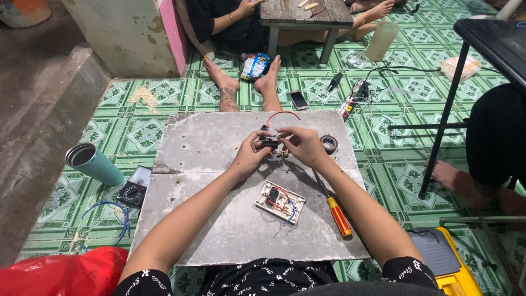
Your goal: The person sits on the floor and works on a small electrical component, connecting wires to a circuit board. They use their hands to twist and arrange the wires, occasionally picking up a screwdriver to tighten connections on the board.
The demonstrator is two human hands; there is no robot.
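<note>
A: Switch part [269, 143], small and black, is pinched between both hands over the far half of the grey board [208, 142]. A red wire [282, 114] loops up from it; brass-coloured bits are seen at its right side.

B: Hand states?

A: Left hand [249, 155] is closed on the part from the left, thumb and fingertips on it. Right hand [303, 146] is closed on it from the right, fingers curled over the top. Exact terminals can't be made out: too small, and partly covered by fingers.

B: What's nearby?

A: White switch plate [280, 201] is laid back-up on the near half of the board, red and blue wires held inside it. Screwdriver [333, 208], red and yellow handle, lies just right of the plate. Tape roll [329, 143] sits at the board's right edge, near the right hand.

B: Further out?

A: Teal cup [94, 163] is tipped on its side on the green tiled floor [405, 137], left of the board; contents not visible. Multimeter [133, 189] is beside it, blue wire coil [114, 218] below that. Red bag [60, 271] is cut off at bottom left, yellow case [446, 263] cut off at bottom right. Another person [241, 60] sits across, feet towards the board, a phone [298, 100] by them. A second person [493, 153] is cut off at right.
</note>
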